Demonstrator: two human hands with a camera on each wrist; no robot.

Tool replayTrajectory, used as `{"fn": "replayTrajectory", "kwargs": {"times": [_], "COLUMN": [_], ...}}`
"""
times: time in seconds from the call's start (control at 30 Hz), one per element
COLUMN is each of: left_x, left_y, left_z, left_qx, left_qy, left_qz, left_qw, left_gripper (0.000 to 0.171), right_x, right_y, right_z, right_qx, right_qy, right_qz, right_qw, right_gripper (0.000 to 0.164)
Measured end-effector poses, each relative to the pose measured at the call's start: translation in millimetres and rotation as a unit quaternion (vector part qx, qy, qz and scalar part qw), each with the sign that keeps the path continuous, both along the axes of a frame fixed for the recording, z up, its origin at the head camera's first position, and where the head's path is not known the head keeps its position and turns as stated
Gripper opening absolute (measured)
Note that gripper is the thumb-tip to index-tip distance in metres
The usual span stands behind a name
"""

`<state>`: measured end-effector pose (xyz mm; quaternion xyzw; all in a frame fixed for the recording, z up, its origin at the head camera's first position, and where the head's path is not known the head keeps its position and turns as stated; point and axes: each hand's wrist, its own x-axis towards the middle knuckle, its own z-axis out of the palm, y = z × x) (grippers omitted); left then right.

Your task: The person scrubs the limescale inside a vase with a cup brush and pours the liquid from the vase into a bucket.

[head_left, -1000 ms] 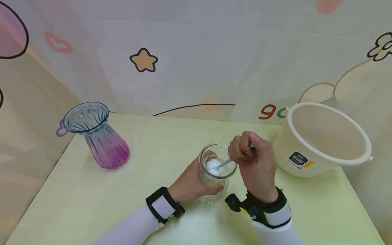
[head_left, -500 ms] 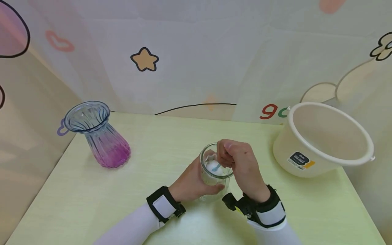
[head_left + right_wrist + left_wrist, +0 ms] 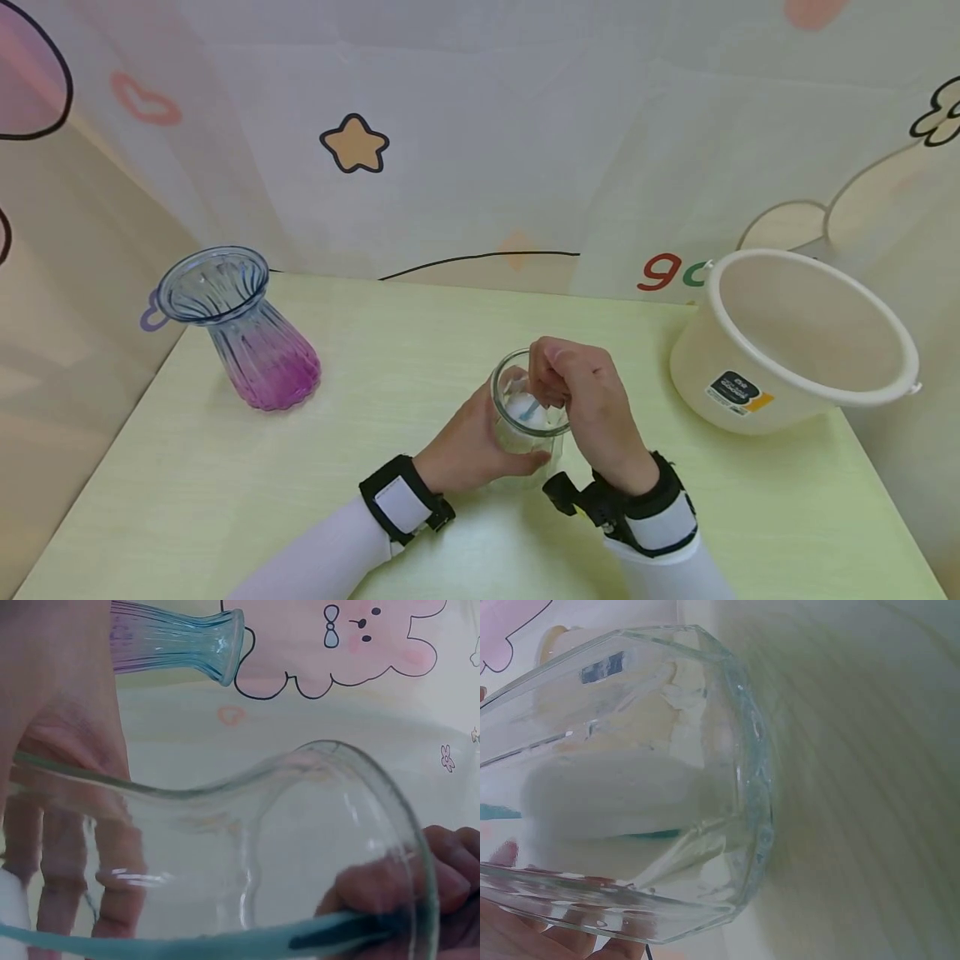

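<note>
A clear glass vase (image 3: 512, 435) with a flared rim and faceted base leans in my left hand (image 3: 467, 446), fingers and thumb wrapped round its body. In the left wrist view, a white sponge (image 3: 607, 791) shows through the glass, inside the body. That sponge is the head of a sponge bottle brush (image 3: 534, 409) with a light blue handle (image 3: 195, 947). My right hand (image 3: 592, 404) grips the handle with curled fingers right at the mouth of the vase and covers part of the rim. Most of the handle is hidden by it in the head view.
A blue-to-pink glass vase (image 3: 262, 354) stands at the left of the table, with a purple loop (image 3: 152, 315) beside its rim. A cream bucket (image 3: 738, 350) with a label stands at the right. Behind the table hangs a printed cloth (image 3: 465, 150).
My right hand has moved left and down to the vase's mouth, pushing the sponge brush deeper inside. My left hand keeps its hold on the vase, nearly still.
</note>
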<state>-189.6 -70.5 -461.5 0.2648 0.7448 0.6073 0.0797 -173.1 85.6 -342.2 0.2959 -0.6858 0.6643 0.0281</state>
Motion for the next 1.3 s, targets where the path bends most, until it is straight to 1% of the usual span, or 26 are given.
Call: {"fn": "replayTrajectory", "kwargs": {"times": [0.13, 0.23, 0.47, 0.63, 0.83, 0.9, 1.0, 1.2, 1.3], "left_x": [0.6, 0.8, 1.1, 2.4, 3.9, 3.9, 3.5, 2.8, 2.6], "left_y": [-1, -1, -2, -1, -1, -1, -1, -1, 0], "left_z": [-0.3, -0.9, -1.9, -1.1, -0.1, -0.2, -0.8, -0.7, -1.0], "left_qx": [-0.009, -0.017, -0.027, -0.029, -0.03, -0.029, -0.027, -0.026, -0.029], "left_qy": [0.005, 0.005, 0.007, 0.0, -0.011, -0.012, -0.011, -0.002, 0.0], "left_qz": [0.006, 0.009, 0.018, 0.022, 0.025, 0.024, 0.022, 0.021, 0.022], "left_qw": [0.9999, 0.9998, 0.9994, 0.9993, 0.9992, 0.9992, 0.9993, 0.9994, 0.9993], "left_gripper": [0.079, 0.079, 0.08, 0.081, 0.08, 0.079, 0.079, 0.078, 0.08], "right_x": [0.4, 0.6, 4.5, 12.0, 16.9, 17.1, 17.1, 17.9, 16.8], "right_y": [1, 2, 5, 9, 14, 14, 12, 11, 11], "right_z": [1.6, 3.7, 7.5, 13.8, 16.2, 16.4, 16.8, 18.2, 17.7], "right_qx": [-0.021, -0.039, -0.077, -0.112, -0.172, -0.172, -0.155, -0.122, -0.113], "right_qy": [-0.009, -0.008, -0.008, 0.023, 0.083, 0.095, 0.1, 0.084, 0.078], "right_qz": [0.011, 0.016, 0.012, 0.027, 0.038, 0.037, 0.03, 0.002, 0.002], "right_qw": [1.0, 0.999, 0.997, 0.993, 0.981, 0.98, 0.982, 0.989, 0.99], "right_gripper": [0.038, 0.039, 0.035, 0.036, 0.034, 0.034, 0.034, 0.036, 0.037]}}
